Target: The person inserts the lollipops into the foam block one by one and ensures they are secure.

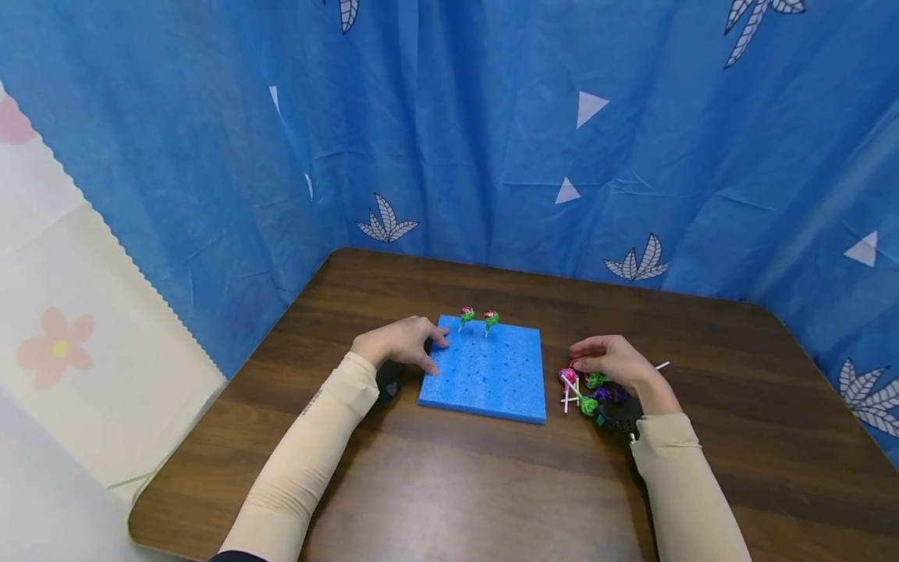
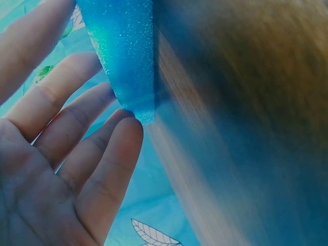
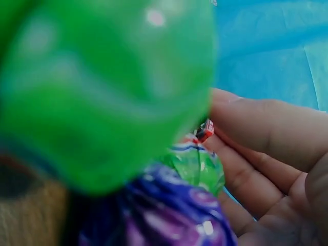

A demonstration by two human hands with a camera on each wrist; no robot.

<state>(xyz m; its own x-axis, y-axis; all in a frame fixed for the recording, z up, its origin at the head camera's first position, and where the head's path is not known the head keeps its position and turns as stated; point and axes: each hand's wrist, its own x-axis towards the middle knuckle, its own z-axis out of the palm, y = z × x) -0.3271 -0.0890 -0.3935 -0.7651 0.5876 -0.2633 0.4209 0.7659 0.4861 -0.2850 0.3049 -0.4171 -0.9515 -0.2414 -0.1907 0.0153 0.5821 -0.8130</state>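
Note:
A blue foam board [image 1: 485, 367] with rows of small holes lies on the table. Two lollipops in green and red wrappers, one of them the right-hand lollipop [image 1: 491, 318], stand upright in its far part. My left hand [image 1: 403, 341] is at the board's left edge, fingers spread and relaxed; in the left wrist view its fingertips meet the foam edge [image 2: 128, 66]. Over a pile of wrapped lollipops my right hand [image 1: 618, 363] hangs with thumb and fingers apart. Close to those fingers are a green lollipop [image 3: 200, 166] and a purple lollipop [image 3: 179, 210]; a blurred green wrapper hides the fingertips.
The loose pile, with a pink lollipop [image 1: 568, 376] and white sticks, is right of the board on the brown wooden table [image 1: 449, 476]. A blue patterned curtain [image 1: 492, 156] hangs behind the table, and a pale flowered cloth [image 1: 70, 336] is at left.

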